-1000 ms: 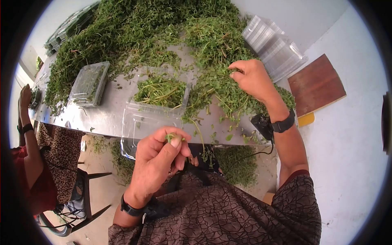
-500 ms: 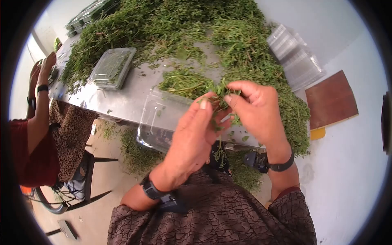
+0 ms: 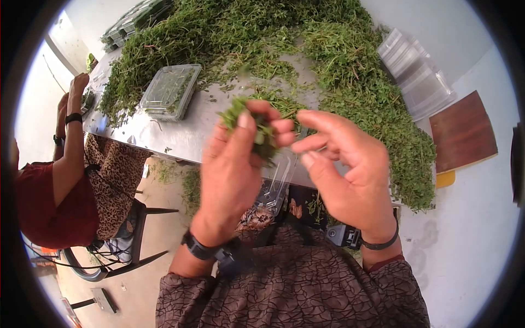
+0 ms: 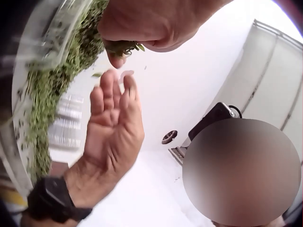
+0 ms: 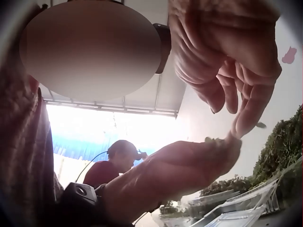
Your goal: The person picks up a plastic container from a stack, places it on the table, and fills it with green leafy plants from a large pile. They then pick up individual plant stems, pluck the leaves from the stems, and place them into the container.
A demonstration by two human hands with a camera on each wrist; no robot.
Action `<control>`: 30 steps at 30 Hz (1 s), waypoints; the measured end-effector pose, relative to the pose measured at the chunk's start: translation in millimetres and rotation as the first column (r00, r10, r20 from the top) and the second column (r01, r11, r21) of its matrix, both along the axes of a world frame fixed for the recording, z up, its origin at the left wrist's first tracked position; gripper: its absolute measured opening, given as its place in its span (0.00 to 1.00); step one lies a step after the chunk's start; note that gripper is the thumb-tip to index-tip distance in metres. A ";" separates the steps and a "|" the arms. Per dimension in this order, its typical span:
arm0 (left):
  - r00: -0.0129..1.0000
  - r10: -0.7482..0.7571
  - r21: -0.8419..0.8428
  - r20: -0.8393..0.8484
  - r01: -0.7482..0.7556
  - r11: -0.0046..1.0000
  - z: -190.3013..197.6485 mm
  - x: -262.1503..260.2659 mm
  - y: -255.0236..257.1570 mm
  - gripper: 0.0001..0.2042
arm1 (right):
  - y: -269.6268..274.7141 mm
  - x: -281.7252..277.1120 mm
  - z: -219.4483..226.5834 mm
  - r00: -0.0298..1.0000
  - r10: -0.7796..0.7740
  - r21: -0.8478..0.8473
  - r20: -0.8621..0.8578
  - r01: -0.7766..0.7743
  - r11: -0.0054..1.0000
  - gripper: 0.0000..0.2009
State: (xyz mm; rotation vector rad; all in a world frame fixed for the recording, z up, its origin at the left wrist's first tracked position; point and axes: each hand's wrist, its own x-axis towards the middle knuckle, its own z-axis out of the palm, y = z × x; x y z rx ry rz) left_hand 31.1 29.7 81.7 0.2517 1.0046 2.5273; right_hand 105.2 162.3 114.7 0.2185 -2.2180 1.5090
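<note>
My left hand (image 3: 232,175) grips a small bunch of green sprigs (image 3: 263,143), leaves showing above the thumb and between the fingers. Just to its right, my right hand (image 3: 355,169) holds nothing, its fingers loosely bent and parted, the fingertips close to the left hand's. In the left wrist view the right hand (image 4: 113,127) is palm-up below the leaves (image 4: 124,47). Partly hidden behind the hands is a clear plastic container (image 3: 284,169) at the table's edge, with stems (image 3: 284,104) behind it.
A closed clear box (image 3: 172,90) of greens stands on the metal table (image 3: 188,131). Heaped greens (image 3: 350,71) cover its back and right. Stacked clear containers (image 3: 418,76) and a brown board (image 3: 465,131) are at right; another person (image 3: 54,202) works at left.
Both hands came together over the greens, then parted slightly. The left hand now holds a leafier bunch; the right hand has let go of its sprigs. The head view has shifted.
</note>
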 end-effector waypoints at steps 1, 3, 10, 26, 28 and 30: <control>0.988 0.045 -0.065 -0.150 -0.055 0.996 2.9 -10.3 -6.0 0.11 | 4.2 2.5 2.8 0.997 -0.068 0.082 0.025 0.066 0.994 0.15; 0.951 0.073 -0.127 -0.299 -0.115 0.985 7.0 -29.1 -12.7 0.12 | 15.8 4.1 -1.2 0.995 -0.087 0.070 0.057 0.083 0.994 0.14; 0.753 0.019 -0.354 -0.657 -0.331 0.875 -12.1 -83.9 0.2 0.10 | 27.8 3.9 -22.8 0.978 -0.168 -0.016 0.124 0.171 0.985 0.07; 0.387 -0.513 -0.619 -0.766 -0.659 0.428 8.8 -79.8 -47.3 0.22 | 41.0 -7.9 -19.3 0.976 -0.212 0.336 -0.050 0.216 0.917 0.13; 0.371 -0.521 -0.610 -0.769 -0.670 0.423 7.2 -78.0 -51.4 0.21 | 39.9 -11.6 -15.0 0.986 -0.157 0.410 -0.051 0.164 0.897 0.15; 0.386 -0.545 -0.645 -0.744 -0.626 0.438 3.5 -74.0 -53.5 0.21 | 38.3 -18.2 -13.4 0.994 -0.102 0.483 -0.050 0.113 0.868 0.17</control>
